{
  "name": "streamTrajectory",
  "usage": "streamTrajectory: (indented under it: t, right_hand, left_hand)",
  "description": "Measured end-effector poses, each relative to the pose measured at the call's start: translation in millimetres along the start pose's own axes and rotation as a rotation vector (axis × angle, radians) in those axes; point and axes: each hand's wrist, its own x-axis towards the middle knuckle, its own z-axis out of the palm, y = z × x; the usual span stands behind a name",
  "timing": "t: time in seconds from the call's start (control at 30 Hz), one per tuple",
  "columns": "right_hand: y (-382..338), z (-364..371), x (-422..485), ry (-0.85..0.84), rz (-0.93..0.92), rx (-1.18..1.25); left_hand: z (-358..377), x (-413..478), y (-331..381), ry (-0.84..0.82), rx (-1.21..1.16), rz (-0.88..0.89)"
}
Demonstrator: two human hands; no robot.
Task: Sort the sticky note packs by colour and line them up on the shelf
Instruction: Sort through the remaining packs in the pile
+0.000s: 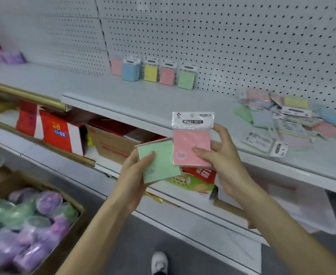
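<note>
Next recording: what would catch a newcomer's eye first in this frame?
Front and centre, the left hand holds a green pack and the right hand a pink pack, in front of the shelf. Behind them a short row of pastel packs stands against the pegboard, and a loose heap of mixed packs lies on the shelf's right side.

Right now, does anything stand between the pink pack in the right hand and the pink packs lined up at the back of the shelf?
Nothing visible does: only open shelf lies between the pink pack and the standing row; the loose pile sits off to the right.
</note>
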Motion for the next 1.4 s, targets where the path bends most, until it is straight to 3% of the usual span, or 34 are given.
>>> streamTrajectory:
  t: [0.33,0.63,0.83,1.13,1.3,1.4]
  right_hand:
    - [21.6,80.7,170.2,0.046,0.08,0.1]
    - [38.6,161.1,291.1,0.084,0.127,0.06]
    - [55.0,191.7,360.5,0.224,0.063,0.023]
    - [82.7,211.6,443.3,0.605,-0.051,-0.003]
    - [84.5,198.1,461.8,0.694,-0.141,-0.188]
    - [81.2,176.4,476.3,0.773,-0.154,-0.233]
  left_hand:
    - [-90.9,144.4,80.7,0.037,0.112,0.029]
    - [-169.4,261.1,116.4,0.109,-0.001,-0.031]
    - [-203.5,368.9,145.1,-0.041,0.056,-0.031]
    - [-223.5,500.7,156.5,-0.254,0.12,-0.053]
    - [-205.9,537.7,147.6,-0.343,0.287,0.118]
    - [-201.7,553.2,146.4,-0.384,0.282,0.119]
